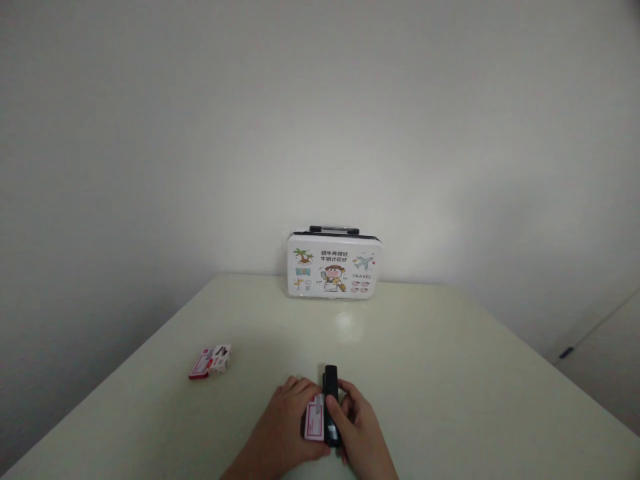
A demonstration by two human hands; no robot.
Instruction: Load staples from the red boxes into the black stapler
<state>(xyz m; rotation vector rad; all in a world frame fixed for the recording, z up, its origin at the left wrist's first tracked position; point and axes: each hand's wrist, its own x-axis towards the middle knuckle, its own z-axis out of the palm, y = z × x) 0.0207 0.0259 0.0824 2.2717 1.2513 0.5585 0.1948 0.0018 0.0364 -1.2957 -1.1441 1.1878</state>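
- A plain pale wall is filling the background, and a cream tabletop [450,373] is running from it toward the camera, with a faint sheen near its middle.
- At the far edge, against the wall, a small white suitcase-shaped tin [334,265] is standing upright, printed with cartoon travel pictures and topped by a dark handle.
- Both hands are working close together at the near edge of the tabletop.
- The left hand [285,427] is lying over a small red-and-white box [315,419], its fingers curling around the box's left side and holding it against the black object beside it.
- The right hand [357,420] is grasping a black stapler [331,400], which is lying lengthwise and pointing away from the person; the thumb is pressing on its top while the other fingers are wrapping its right side.
- Stapler and box are touching, side by side between the two hands.
- Well apart to the left, a second red-and-white box [211,361] is lying on the tabletop, looking open at one end, though it is too small to be sure.
- The stapler is probably stiff, smooth plastic and metal with some weight, so gripping it across the body near the rear hinge looks safest.
- The little box seems to be light, thin card that would crush easily, so pinching it gently by its long edges seems best.
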